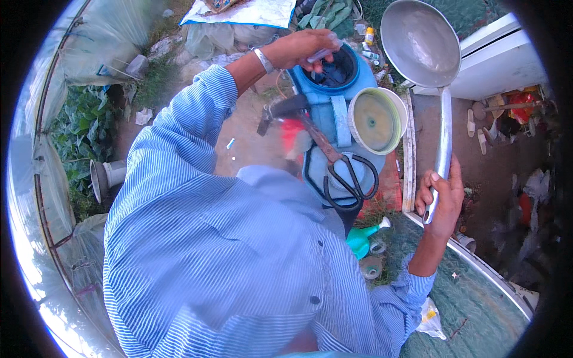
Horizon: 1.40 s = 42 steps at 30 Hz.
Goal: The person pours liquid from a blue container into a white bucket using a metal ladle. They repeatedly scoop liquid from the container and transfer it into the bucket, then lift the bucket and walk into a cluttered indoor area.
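Note:
My left hand (309,48) grips a small clear plastic item (323,53), whose exact kind I cannot tell, over the round mouth (335,69) of a blue plastic tank (318,123). The dark inside of the mouth is partly hidden by my fingers. In my right hand (441,192) is the handle of a large metal ladle (421,42), its bowl raised to the far right. A pale round tub (374,120) beside the mouth contains cloudy yellowish liquid. Black-handled scissors (332,154) with rusty blades lie across the tank.
Small bottles (369,38) stand beyond the tank. A green watering can (359,241) and a clear jar (371,267) sit near my right side. Leafy plants (85,125) grow at left by plastic sheeting (49,174). A white door frame (408,156) borders a cluttered doorway.

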Available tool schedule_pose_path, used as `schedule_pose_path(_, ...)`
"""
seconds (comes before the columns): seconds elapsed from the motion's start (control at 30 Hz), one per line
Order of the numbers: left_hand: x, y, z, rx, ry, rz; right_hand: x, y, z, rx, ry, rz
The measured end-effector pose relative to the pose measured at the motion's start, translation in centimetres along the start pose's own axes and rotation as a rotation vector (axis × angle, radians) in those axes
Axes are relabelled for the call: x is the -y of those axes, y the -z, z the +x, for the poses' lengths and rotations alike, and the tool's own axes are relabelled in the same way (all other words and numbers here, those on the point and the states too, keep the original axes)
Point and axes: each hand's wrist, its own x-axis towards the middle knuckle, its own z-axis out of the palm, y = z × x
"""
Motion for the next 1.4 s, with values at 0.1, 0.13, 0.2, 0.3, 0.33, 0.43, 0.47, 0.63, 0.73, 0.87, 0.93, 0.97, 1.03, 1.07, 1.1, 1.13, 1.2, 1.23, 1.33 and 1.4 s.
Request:
schedule_pose_path(0.1,-0.1,0.6,0.2,0.093,0.08,0.071,-0.3,0.3,0.2,-0.021,-0.01,0.008)
schedule_pose_path(0.13,-0.7,0.8,0.2,0.12,0.157,0.08,-0.4,0.5,0.2,-0.024,-0.006,0.022)
schedule_pose_path(0.2,-1.5,1.3,0.4,0.16,0.298,0.048,-0.3,0.4,0.0,-0.051,0.016,0.004)
schedule_pose_path(0.3,-1.5,1.9,0.4,0.236,0.276,0.055,-0.7,1.3,0.1,-0.046,-0.005,0.011)
schedule_pose_path(0.33,-1.8,2.1,0.6,0.245,0.34,0.096,-0.6,1.3,0.0,-0.068,-0.014,0.03)
schedule_pose_path(0.43,-1.8,2.9,1.3,0.285,0.319,0.297,-0.8,1.7,0.2,-0.051,-0.01,0.037)
schedule_pose_path(0.47,-1.9,3.1,1.4,0.275,0.352,0.29,-1.0,1.8,0.2,-0.041,0.008,0.035)
schedule_pose_path(0.63,-2.5,3.0,2.6,0.374,0.315,0.364,-1.0,2.2,0.3,-0.046,0.004,0.016)
schedule_pose_path(0.73,-1.5,3.9,3.3,0.459,0.171,0.514,-1.2,2.5,0.4,-0.033,0.001,0.001)
schedule_pose_path(0.87,-1.6,2.9,2.9,0.393,0.076,0.755,-1.6,2.7,0.6,-0.049,0.01,-0.004)
schedule_pose_path(0.93,-2.0,2.1,2.4,0.316,0.111,0.82,-1.6,2.8,0.5,-0.048,0.014,0.011)
schedule_pose_path(0.97,-2.1,1.9,2.3,0.273,0.14,0.842,-1.7,2.8,0.5,-0.048,0.016,0.019)
schedule_pose_path(1.03,-2.3,1.7,2.2,0.252,0.199,0.863,-1.8,2.9,0.6,-0.044,0.021,0.012)
schedule_pose_path(1.07,-2.3,1.6,2.2,0.243,0.229,0.874,-1.8,2.9,0.7,-0.043,0.023,0.008)
schedule_pose_path(1.1,-2.4,1.6,2.3,0.253,0.231,0.875,-1.8,2.8,0.7,-0.038,0.02,0.01)
schedule_pose_path(1.13,-2.4,1.7,2.4,0.264,0.233,0.876,-1.8,2.8,0.7,-0.033,0.017,0.012)
schedule_pose_path(1.2,-2.7,1.6,2.5,0.257,0.225,0.89,-1.9,2.8,0.8,-0.029,0.01,0.007)
schedule_pose_path(1.23,-3.1,1.4,2.5,0.239,0.215,0.903,-1.8,2.7,0.8,-0.029,0.007,0.0)
schedule_pose_path(1.33,-2.8,1.9,2.9,0.235,0.201,0.95,-2.2,3.0,1.4,-0.009,-0.023,0.001)
schedule_pose_path(1.4,-2.1,2.3,3.2,0.244,0.094,1.042,-3.1,3.6,2.5,-0.011,-0.047,0.013)
